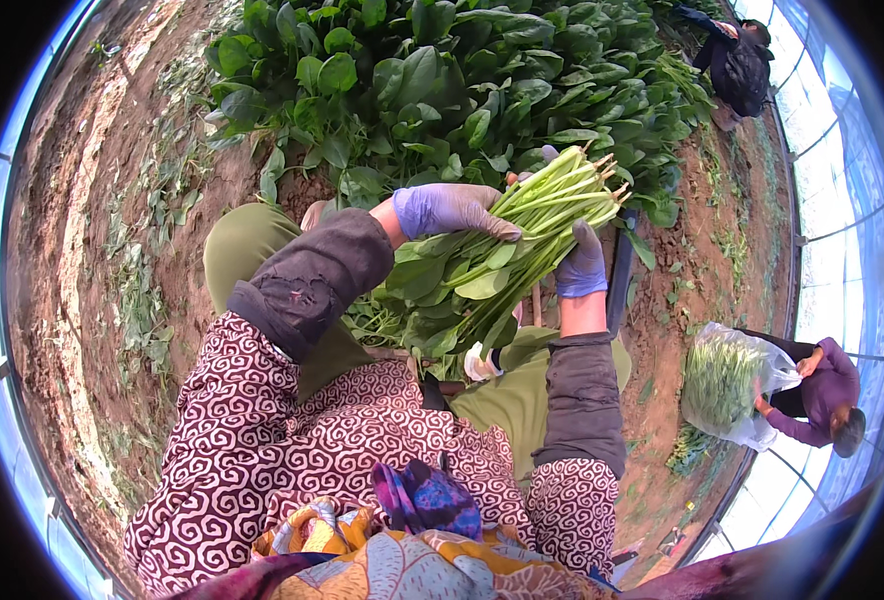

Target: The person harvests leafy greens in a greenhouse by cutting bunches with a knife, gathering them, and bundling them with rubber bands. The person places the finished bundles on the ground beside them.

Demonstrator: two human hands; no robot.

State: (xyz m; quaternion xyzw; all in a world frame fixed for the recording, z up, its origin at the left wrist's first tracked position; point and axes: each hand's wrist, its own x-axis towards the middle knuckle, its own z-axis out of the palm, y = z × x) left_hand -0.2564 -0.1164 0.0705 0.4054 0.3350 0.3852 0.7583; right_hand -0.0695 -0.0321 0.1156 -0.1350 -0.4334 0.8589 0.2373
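Observation:
A thick bunch of leafy greens, apparently spinach [554,202], lies across both my hands above my lap. Its cut stem ends with reddish root stubs point to the upper right, and its broad leaves hang to the lower left. My left hand [449,210], in a stained purple glove, grips the stems from the left with its thumb on top. From the right, my right hand [583,262], in a similar glove, holds the stems with its thumb up. Fingertips show past the bunch's far side; the other fingers are hidden behind it.
Dense leafy plants [442,90] spread just ahead. A dark straight edge [622,270] stands beside my right hand. Trampled leaves [142,300] litter the soil at left. At right, a person [824,390] holds a clear bag of greens [723,382]; another person [742,67] bends at upper right.

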